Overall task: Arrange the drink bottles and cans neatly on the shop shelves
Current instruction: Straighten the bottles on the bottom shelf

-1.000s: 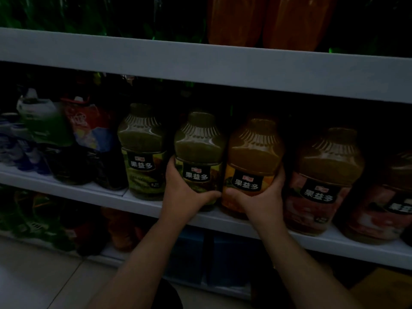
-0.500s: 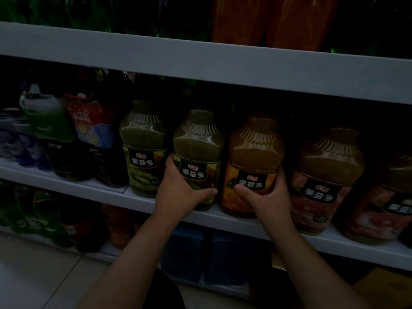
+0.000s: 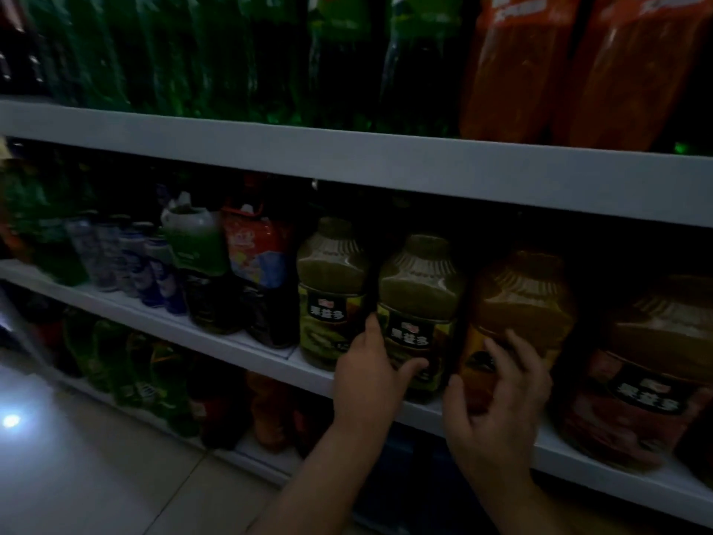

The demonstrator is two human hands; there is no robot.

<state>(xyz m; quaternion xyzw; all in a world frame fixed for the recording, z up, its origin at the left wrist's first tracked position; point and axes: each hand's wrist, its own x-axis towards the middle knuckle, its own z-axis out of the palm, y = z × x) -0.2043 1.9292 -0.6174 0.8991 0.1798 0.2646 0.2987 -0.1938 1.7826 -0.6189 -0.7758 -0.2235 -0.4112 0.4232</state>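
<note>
Your left hand [image 3: 368, 380] grips the held green bottle [image 3: 420, 287] low on its glossy label, thumb curled across the front, index finger up the left side. The bottle is squat ribbed-shoulder plastic and stands upright at the front edge of the middle shelf [image 3: 231, 345], just beside the neighbour green bottle [image 3: 332, 279] on its left. Your right hand [image 3: 497, 411] has its fingers spread over the lower front of the orange juice bottle [image 3: 521, 303], same ribbed shape; the blur hides whether they touch. The red-label bottle [image 3: 656, 341] sits further right. Slim cans [image 3: 127, 260] stand towards the shelf's left end. Tall green soda bottles [image 3: 231, 52] line the upper shelf [image 3: 386, 160]. The tiled floor [image 3: 96, 457] is glossy.
</note>
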